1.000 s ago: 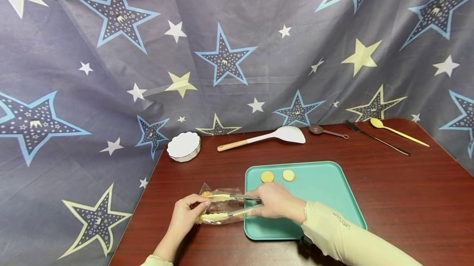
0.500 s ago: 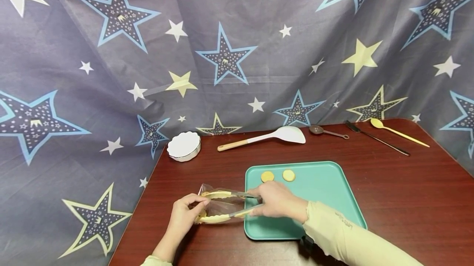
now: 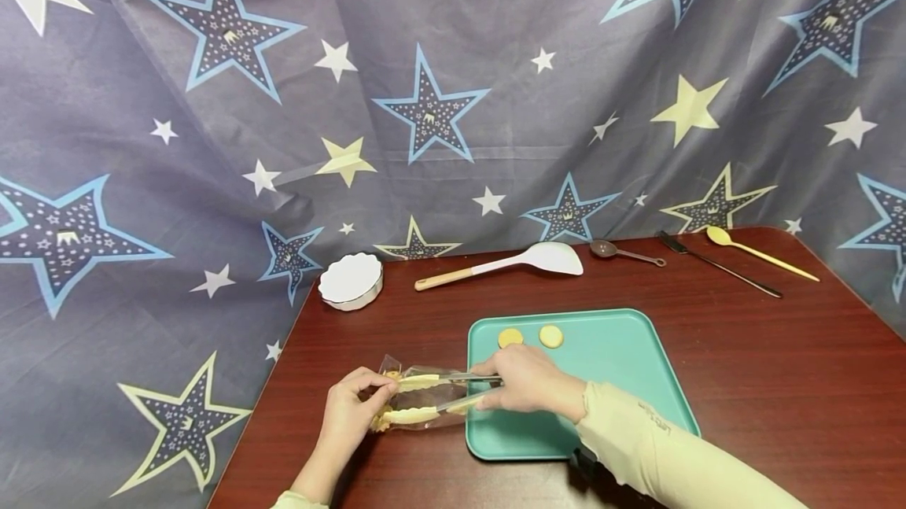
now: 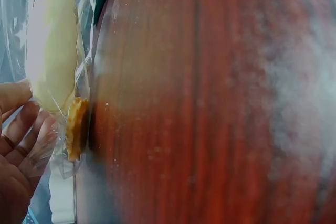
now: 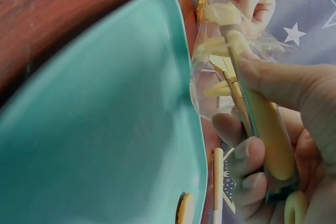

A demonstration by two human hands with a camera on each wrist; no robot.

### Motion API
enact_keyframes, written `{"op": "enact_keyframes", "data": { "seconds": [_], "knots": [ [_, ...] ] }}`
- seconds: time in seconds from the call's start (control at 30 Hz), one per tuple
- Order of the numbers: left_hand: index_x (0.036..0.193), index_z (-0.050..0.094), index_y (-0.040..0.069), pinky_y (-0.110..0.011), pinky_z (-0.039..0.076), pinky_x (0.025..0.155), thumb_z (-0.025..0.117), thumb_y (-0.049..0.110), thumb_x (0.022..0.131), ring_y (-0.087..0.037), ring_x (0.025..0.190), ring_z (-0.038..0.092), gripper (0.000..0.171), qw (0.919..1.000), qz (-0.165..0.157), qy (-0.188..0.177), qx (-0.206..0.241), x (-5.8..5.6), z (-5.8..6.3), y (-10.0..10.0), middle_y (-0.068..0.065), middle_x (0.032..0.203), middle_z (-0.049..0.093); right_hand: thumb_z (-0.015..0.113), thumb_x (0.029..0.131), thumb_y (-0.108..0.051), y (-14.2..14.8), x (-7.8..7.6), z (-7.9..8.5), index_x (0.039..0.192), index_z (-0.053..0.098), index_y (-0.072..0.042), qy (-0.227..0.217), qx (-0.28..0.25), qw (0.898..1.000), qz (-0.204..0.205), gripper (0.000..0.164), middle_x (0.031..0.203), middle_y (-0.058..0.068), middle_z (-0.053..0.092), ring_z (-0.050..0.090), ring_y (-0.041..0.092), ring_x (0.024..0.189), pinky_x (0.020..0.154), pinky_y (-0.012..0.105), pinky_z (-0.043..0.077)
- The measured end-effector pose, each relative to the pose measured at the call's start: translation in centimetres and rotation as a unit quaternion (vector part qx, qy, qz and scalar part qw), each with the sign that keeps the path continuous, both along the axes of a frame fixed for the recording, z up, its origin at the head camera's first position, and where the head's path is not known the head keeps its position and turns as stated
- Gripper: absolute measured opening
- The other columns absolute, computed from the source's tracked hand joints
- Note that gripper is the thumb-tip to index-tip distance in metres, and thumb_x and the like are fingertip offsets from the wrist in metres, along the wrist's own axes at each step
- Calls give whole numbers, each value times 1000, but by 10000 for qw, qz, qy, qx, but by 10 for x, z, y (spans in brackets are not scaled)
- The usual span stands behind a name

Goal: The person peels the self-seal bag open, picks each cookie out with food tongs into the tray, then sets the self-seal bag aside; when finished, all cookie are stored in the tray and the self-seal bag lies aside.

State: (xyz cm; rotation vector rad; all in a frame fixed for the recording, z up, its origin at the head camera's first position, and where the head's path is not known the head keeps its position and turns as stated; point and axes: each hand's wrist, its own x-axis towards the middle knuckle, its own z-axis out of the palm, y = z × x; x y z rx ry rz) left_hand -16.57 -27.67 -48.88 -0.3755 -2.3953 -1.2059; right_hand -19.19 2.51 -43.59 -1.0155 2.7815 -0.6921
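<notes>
My left hand (image 3: 350, 411) pinches the left end of a clear plastic bag (image 4: 85, 69) lying left of the tray. A golden, ridged-edged biscuit (image 4: 77, 128) shows at the bag's end, beside the left fingers. My right hand (image 3: 531, 383) grips a pair of tongs (image 3: 414, 416) with cream tips, metal arms and yellow handles. The tongs' tips reach into the bag and stand apart; whether they touch a biscuit cannot be made out. Two round biscuits, one golden (image 3: 510, 337) and one paler (image 3: 550, 337), lie on the green tray (image 3: 616, 383) just beyond the right hand.
A white fluted dish (image 3: 351, 282) stands at the table's back left. Along the back edge lie a white spatula (image 3: 555, 257), a brown measuring spoon (image 3: 605, 248), a dark long-handled brush (image 3: 722, 263) and a yellow spoon (image 3: 720, 235). A starry curtain (image 3: 453, 194) hangs behind.
The tongs' tips have shifted slightly inside the bag, and the clear plastic has changed its folds. Both hands stay almost in place, and the two tray biscuits have not moved.
</notes>
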Motion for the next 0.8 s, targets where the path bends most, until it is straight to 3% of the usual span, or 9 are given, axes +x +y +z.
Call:
{"op": "enact_keyframes", "data": {
  "seconds": [0.23, 0.5, 0.8],
  "knots": [
    [76, 76, 17, -17, 45, 56, 83, 2, 74, -6, 63, 58, 17, 9999, 143, -8, 65, 1, 0, 3, 10, 72, 66, 82, 74, -43, 0, -1, -1, 120, 71, -24, -156, -35, 9999, 65, 50, 106, -6, 72, 44, 4, 61, 44, 26, 33],
    [76, 76, 18, -15, 45, 56, 83, 2, 74, -8, 63, 60, 18, 9994, 166, -49, 310, 2, 1, 4, 8, 73, 68, 82, 76, -41, -3, -3, -3, 122, 70, -24, -418, -91, 9990, 131, 50, 106, -5, 72, 45, 4, 64, 48, 25, 33],
    [76, 76, 16, -16, 47, 56, 82, -2, 73, -5, 64, 58, 19, 9998, 198, -44, 53, 0, 2, 4, 10, 73, 67, 80, 78, -41, -5, 2, -3, 121, 70, -26, -208, -83, 9997, 9, 46, 103, -7, 73, 33, 7, 54, 43, 25, 26]
  ]
}}
